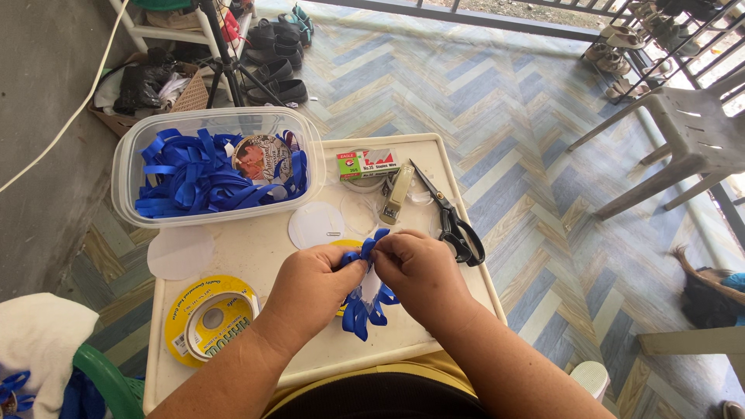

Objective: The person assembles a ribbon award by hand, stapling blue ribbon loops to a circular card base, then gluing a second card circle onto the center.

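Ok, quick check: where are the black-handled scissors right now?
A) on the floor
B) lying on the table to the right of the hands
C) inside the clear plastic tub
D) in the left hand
B: the scissors lie on the white table, untouched, just right of the right hand; both it and the left hand grip the blue ribbon piece.

1 tub (128, 167), 1 scissors (450, 221), 1 stapler (397, 194), 1 staple box (367, 164), 2 tape rolls (209, 318), 2 hands (310, 287).

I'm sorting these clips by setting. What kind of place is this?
Most likely a home porch or patio used for crafts: railing along the edge, rows of shoes on the patterned floor, a plastic chair, and a small table.
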